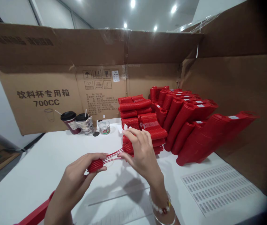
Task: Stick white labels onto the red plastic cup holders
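Observation:
A small stack of thin red plastic pieces (95, 165), with round ends joined by narrow strips, is stretched between my hands above the white table. My left hand (77, 175) is closed around its near left end, thumb on top. My right hand (143, 153) grips the other end between thumb and fingers. White bits that look like labels (125, 127) show at my right fingertips; whether they stick to the fingers I cannot tell. Just behind my right hand lie piled bundles of the same red pieces (152, 125).
More red bundles with white labels (194, 125) stand leaning at the right. A label sheet (220, 187) lies at the right front. Two lidded drink cups (71, 123) and a clear tub (104, 128) stand at the back. Cardboard walls (100, 47) enclose the table. A red strip (38, 209) is at the lower left.

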Tool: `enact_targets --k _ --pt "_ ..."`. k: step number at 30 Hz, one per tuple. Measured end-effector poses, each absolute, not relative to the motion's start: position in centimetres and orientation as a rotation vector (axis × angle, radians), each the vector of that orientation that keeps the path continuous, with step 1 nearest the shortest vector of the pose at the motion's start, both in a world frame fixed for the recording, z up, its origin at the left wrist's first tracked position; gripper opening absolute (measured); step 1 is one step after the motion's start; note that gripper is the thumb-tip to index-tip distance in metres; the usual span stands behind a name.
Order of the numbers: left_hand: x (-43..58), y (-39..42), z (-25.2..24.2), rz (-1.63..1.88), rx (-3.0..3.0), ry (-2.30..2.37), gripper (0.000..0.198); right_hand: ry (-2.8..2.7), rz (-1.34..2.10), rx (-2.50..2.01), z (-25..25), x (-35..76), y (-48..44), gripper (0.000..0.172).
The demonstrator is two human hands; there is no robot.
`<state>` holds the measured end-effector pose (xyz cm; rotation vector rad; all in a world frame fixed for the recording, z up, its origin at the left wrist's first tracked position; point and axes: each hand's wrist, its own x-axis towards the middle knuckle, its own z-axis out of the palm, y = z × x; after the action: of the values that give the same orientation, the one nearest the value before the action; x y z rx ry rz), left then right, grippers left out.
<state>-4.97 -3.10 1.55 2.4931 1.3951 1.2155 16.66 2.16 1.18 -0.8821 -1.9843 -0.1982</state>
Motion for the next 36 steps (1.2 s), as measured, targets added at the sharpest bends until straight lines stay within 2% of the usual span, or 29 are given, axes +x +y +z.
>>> enact_targets --k 10,16,21,36 --pt "-6.1 -3.2 1.3 1.299 2.407 1.504 0.018 -1.775 -0.101 -0.926 1.0 18.6 2.9 0.054" --pt "-6.1 -3.5 1.7 1.395 2.333 1.626 0.021 -1.83 0.104 -0.858 1.2 19.4 2.7 0.063" --pt "-6.2 -4.0 1.9 1.411 2.307 1.629 0.019 -1.832 0.136 -0.888 0.6 18.6 3.4 0.06" --pt "-3.8 -5.1 2.0 1.731 2.114 1.422 0.013 -1.663 -0.111 -0.683 1.4 18.4 2.2 0.055"
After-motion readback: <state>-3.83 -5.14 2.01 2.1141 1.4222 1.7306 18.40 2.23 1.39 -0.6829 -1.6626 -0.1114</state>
